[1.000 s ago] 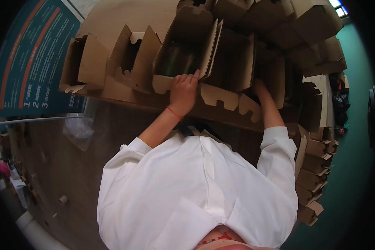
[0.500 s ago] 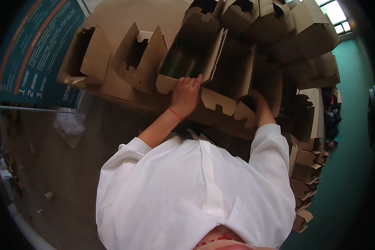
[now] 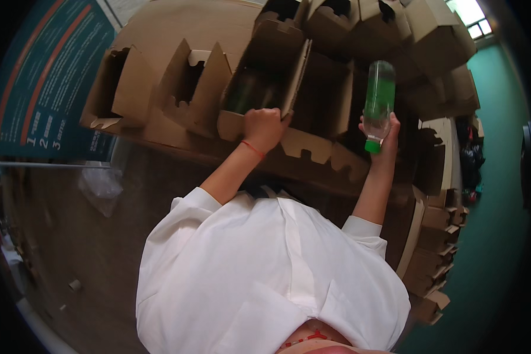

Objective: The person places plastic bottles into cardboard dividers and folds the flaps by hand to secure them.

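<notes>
My right hand (image 3: 388,137) is wrapped round a clear plastic bottle (image 3: 380,91) with a green label and a green cap. The cap points toward me, and the bottle is raised above the open cardboard boxes on the right. With fingers curled over the near edge, my left hand (image 3: 264,130) grips an open brown cardboard box (image 3: 232,123). Dim greenish shapes show inside that box, too dark to name. Just right of it stands another open box (image 3: 305,144) with a notched front flap; its inside is dark.
Two upright open boxes, one (image 3: 131,88) farther left and one (image 3: 215,82) nearer, share the cardboard-covered table (image 3: 177,20). More boxes (image 3: 433,32) crowd the back right. Flattened or stacked boxes (image 3: 430,259) lie low at right. A blue-green poster board (image 3: 53,82) stands at left.
My right hand has come up out of a box on the right and now holds the bottle in view. My left hand stays at the box edge, its fingers now curled tighter.
</notes>
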Available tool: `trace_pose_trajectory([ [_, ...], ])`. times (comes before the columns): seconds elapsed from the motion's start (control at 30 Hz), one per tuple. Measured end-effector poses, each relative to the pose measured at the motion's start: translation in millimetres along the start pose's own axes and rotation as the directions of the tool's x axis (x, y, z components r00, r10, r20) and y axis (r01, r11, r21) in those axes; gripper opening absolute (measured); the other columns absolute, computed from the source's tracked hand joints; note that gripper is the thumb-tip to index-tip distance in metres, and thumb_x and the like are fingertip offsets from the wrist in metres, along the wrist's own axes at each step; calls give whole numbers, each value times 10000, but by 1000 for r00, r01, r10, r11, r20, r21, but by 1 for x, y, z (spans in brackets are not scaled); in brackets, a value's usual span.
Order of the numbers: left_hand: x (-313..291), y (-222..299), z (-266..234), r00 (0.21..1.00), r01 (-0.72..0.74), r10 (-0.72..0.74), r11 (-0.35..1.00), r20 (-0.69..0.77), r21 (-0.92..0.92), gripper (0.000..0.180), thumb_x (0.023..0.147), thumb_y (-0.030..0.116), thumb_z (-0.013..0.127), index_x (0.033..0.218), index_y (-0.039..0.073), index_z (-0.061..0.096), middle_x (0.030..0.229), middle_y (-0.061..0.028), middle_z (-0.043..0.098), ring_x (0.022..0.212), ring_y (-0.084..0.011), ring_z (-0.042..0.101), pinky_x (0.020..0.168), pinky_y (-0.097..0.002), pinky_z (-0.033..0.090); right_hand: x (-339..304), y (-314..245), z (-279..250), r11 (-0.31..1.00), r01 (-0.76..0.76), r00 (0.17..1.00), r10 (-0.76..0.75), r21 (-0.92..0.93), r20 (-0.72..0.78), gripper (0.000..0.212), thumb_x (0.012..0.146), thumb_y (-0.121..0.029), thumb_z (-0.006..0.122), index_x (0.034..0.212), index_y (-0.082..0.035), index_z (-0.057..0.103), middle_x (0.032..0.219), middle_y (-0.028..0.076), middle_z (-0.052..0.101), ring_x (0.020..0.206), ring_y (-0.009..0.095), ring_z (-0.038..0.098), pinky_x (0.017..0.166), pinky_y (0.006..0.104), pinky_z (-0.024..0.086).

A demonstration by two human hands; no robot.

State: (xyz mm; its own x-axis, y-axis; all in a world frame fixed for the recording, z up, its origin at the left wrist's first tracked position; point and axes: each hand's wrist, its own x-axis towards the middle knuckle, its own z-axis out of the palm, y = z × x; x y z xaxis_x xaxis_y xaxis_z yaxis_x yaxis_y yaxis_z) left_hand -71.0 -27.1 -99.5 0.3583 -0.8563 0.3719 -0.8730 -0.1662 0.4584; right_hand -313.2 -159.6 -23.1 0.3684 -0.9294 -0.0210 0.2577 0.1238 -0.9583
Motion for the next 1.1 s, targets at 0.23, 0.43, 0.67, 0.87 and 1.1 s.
trace_pose_trajectory([
  [0.23, -3, -6, 8, 995, -59, 62, 997, -75, 44, 336, 862, 295, 577, 595, 92, 598, 558, -95, 593, 520, -277, 591, 542, -370, 463, -13, 25, 92, 917, -321, 939, 277, 235, 202, 531, 863, -392, 621, 1207, -18, 468, 1052, 157, 592, 927, 268, 630, 777, 428, 564],
  [0.43, -4, -5, 9, 992, -115, 115, 993, -60, 5, 268, 831, 243, 590, 613, 89, 599, 584, -93, 605, 557, -266, 602, 568, -365, 450, 52, 111, 93, 873, -488, 871, 488, 19, -61, 469, 856, -179, 631, 1248, -3, 444, 1095, 149, 573, 954, 258, 586, 800, 393, 502],
  [0.67, -6, -8, 15, 991, -109, 111, 994, -75, 31, 242, 811, 229, 607, 617, 85, 599, 594, -90, 611, 561, -258, 604, 592, -362, 455, 40, 116, 104, 912, -213, 977, 194, -350, -90, 457, 855, -119, 608, 1276, -15, 463, 1117, 126, 590, 937, 201, 588, 781, 306, 490],
  [0.87, -6, -9, 8, 992, -99, 102, 994, -70, 35, 242, 805, 219, 614, 612, 75, 593, 595, -89, 610, 558, -255, 601, 599, -358, 459, 10, 15, 67, 410, 496, 700, -711, -765, 74, 155, 910, -147, 554, 1039, -82, 613, 861, 38, 624, 699, 79, 567, 589, 220, 471],
  [1.1, -4, -5, 12, 993, -110, 113, 992, -46, 53, 211, 786, 228, 629, 631, 87, 604, 603, -79, 616, 579, -239, 610, 613, -348, 454, 79, 102, -86, -104, 44, 980, 197, -994, 23, 382, 873, -201, 601, 1193, 3, 554, 1171, 194, 594, 1083, 315, 560, 918, 385, 460],
])
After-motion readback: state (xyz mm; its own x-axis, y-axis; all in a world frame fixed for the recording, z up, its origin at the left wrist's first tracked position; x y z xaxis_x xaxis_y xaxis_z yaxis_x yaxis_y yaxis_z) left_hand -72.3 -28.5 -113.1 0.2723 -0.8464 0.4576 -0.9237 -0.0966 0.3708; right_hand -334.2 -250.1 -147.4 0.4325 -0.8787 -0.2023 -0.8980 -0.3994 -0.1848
